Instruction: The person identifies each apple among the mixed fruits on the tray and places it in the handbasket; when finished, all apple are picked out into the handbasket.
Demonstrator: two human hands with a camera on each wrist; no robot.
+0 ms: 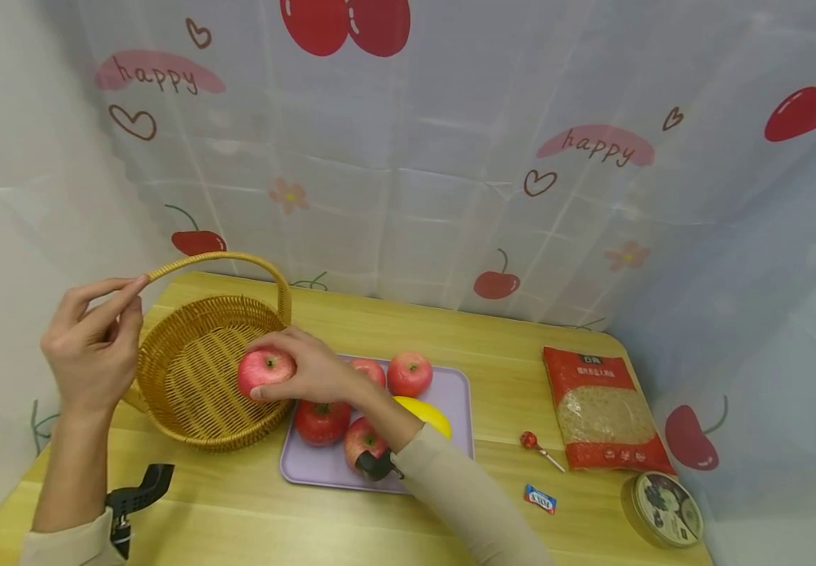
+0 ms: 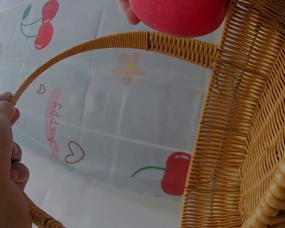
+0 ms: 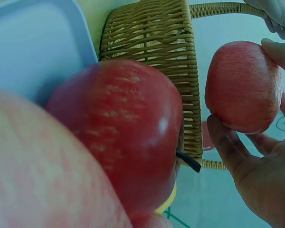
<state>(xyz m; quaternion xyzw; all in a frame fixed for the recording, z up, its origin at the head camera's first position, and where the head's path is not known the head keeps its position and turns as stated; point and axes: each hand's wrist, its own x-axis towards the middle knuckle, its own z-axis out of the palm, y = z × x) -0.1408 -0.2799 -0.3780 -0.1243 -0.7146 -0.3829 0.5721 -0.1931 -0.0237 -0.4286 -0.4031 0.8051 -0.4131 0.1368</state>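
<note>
A wicker basket [image 1: 210, 377] stands at the left of the table, its inside bare in the head view. My left hand [image 1: 97, 338] grips the top of its arched handle [image 2: 99, 42]. Over the basket's right rim, my right hand [image 1: 316, 365] holds a pinkish-red apple [image 1: 266, 371] between thumb and fingers. That apple [image 3: 244, 85] hangs beside the basket wall in the right wrist view. Below the right forearm, a lilac tray [image 1: 459, 393] bears several more apples, among them a dark red apple [image 1: 321, 423], and a yellow fruit [image 1: 425, 415] partly hidden by the forearm.
On the right side lie a red food packet [image 1: 602, 409], a lollipop [image 1: 530, 440] and a small blue wrapped candy [image 1: 540, 498]. A round tin [image 1: 666, 509] sits at the table's right edge. A printed curtain [image 1: 408, 212] hangs behind the table.
</note>
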